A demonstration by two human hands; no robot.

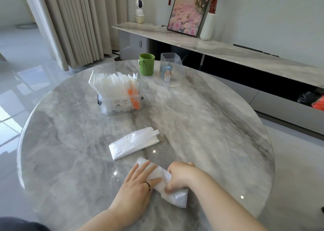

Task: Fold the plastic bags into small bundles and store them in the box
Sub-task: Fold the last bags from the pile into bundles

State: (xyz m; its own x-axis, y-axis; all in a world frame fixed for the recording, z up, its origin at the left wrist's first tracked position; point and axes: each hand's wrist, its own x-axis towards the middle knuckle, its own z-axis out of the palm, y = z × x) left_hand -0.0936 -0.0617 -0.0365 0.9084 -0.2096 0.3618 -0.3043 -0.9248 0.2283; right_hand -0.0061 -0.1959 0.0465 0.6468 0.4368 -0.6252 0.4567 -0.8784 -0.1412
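The fingers [150, 169] of your left hand [138, 187] lie straight, pressing flat on the thin translucent white plastic bag [177, 198]. Your right hand [182, 176] curls over its middle, seemingly pinching a fold. This bag lies well nearer you than the clear plastic box [122, 106]. It will likely feel light, limp and slippery and spring open if freed, so hold it at the creased edge. A second folded white bag [133, 144] lies between it and the box. Your right fingertips are hidden.
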